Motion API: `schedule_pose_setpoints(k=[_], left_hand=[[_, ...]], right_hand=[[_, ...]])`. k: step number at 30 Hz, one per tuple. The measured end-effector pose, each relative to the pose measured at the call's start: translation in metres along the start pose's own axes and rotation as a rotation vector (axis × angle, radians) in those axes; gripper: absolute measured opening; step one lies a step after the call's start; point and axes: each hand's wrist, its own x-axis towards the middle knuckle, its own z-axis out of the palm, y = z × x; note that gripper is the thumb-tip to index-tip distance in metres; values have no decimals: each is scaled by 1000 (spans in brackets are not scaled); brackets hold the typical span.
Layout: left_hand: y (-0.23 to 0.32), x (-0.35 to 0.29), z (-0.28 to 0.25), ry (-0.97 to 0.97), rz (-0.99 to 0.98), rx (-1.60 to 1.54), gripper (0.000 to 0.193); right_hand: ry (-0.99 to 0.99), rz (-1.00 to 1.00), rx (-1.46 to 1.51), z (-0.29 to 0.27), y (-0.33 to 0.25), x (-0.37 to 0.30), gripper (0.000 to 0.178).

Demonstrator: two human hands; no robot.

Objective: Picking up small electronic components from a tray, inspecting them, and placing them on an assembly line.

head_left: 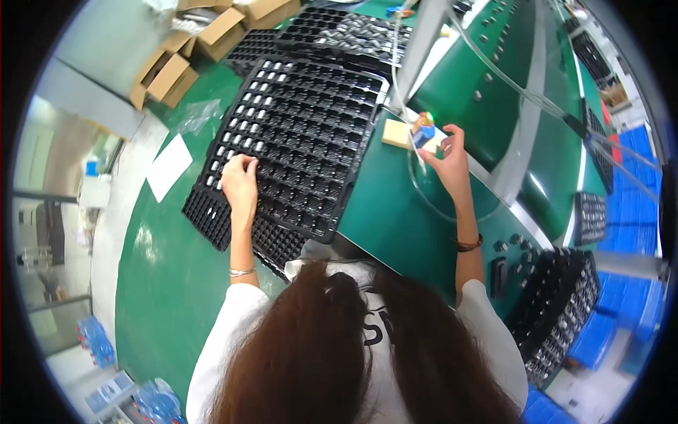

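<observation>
My left hand is over the left part of a black compartment tray, thumb and fingers pinched together. Whatever sits between those fingertips is too small to make out. Small silver-white parts fill several pockets along the tray's left side, close to this hand. Over the green table, my right hand curves with thumb and forefinger apart and nothing visible between them. Just left of its fingers stands a small blue-and-orange device with a green light, beside a pale yellow block.
More black trays lie beyond, some holding silver parts. A stack of trays stands at the right, near loose dark parts. A green conveyor belt runs along the right. Cardboard boxes sit at the far left. A cable hangs across.
</observation>
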Motion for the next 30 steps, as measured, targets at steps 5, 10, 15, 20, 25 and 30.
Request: schedule_pose_setpoints(k=[5,10,15,20,25,30], left_hand=[[13,12,-13,-29,-63,-491,17],[64,6,-15,-346,-402,-1428,15],[118,-18,32,-660,-681,-1719,26],[157,-36,64,-868,-714,-1719,28],[173,-40,51,-956,-638,-1745,31],[184,-42,63,-916,-573,-1663,30]], right_hand=[[-173,102,110,-47,7,-14,49],[-197,-12,122,-35,31,3,49],[89,-172,43,22,4,20,51],[295,-233,-93,29,33,56,34],[457,-127,-124,-26,83,114,31],[477,-17,-315,-41,120,139,36]])
